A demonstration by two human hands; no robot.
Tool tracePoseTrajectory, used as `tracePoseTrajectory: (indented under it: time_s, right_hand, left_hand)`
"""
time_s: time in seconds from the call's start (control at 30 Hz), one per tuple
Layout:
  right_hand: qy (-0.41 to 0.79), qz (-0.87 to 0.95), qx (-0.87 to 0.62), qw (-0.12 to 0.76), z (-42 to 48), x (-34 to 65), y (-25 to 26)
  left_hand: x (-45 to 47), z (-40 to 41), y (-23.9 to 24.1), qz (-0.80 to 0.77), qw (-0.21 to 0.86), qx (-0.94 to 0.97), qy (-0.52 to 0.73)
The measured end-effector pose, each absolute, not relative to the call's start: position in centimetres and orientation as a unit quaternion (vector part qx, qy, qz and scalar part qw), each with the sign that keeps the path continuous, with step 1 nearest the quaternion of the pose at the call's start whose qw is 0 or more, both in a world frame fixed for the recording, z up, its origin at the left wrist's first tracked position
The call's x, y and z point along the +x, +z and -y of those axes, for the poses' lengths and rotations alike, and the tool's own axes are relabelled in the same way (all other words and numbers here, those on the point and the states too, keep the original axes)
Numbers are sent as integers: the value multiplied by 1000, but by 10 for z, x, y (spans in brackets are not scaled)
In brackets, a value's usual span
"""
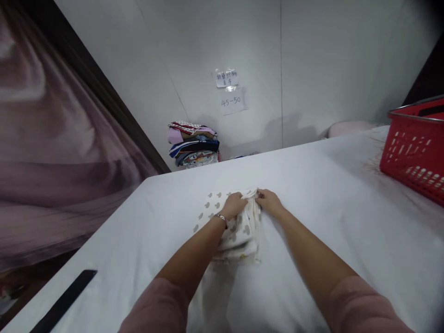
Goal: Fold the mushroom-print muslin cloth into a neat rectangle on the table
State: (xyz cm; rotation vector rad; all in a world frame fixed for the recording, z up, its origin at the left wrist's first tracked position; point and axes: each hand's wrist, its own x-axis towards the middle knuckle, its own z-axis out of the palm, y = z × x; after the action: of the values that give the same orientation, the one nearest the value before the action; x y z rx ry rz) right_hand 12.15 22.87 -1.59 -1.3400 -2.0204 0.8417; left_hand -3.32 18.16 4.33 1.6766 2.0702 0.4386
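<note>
A white cloth [215, 202] with a repeated grey-beige print lies partly folded on the white-covered table [312, 185], its layers bunched along the right side. My left hand [233, 206], with a metal band at the wrist, rests on the cloth and grips a fold near its upper right part, fingers closed. At the far right corner, my right hand [269, 202] pinches the layered edge between thumb and fingers. Both hands are close together; the lower layers of the cloth are partly hidden beneath the folds.
A red plastic basket [412, 150] stands at the table's right side. Beyond the far edge is a stack of folded clothes [194, 143] against the wall. A black flat strip [65, 298] lies at the near left. A pinkish curtain [62, 152] hangs at left.
</note>
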Motion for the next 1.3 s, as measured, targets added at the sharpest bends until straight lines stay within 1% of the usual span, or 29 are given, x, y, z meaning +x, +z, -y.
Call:
tracePoseTrajectory:
  time_s: [0.33, 0.53, 0.7, 0.8, 1.03, 1.17, 1.23, 1.3]
  right_hand:
    - [308, 752, -514, 274, -229, 120, -14]
    - [304, 740, -529, 284, -231, 113, -14]
    - [354, 735, -507, 279, -241, 116, -13]
    - [360, 732, -508, 278, -243, 117, -12]
    - [331, 710, -567, 254, -240, 108, -8]
    - [303, 725, -571, 237, -239, 106, -5]
    - [286, 735, -570, 230, -238, 105, -5]
    - [272, 744, -569, 222, -238, 104, -4]
  left_hand:
    - [-42, -187, 38, -750, 292, 550, 222]
    - [-42, -186, 39, -747, 305, 542, 235]
    - [-42, -184, 39, -746, 302, 545, 237]
    - [-42, -184, 38, -742, 300, 550, 238]
    - [-45, -186, 35, -735, 294, 565, 232]
    - [-43, -183, 33, -729, 297, 573, 229]
    - [-42, -181, 32, -720, 314, 574, 233]
    - [-44, -180, 33, -696, 358, 572, 245]
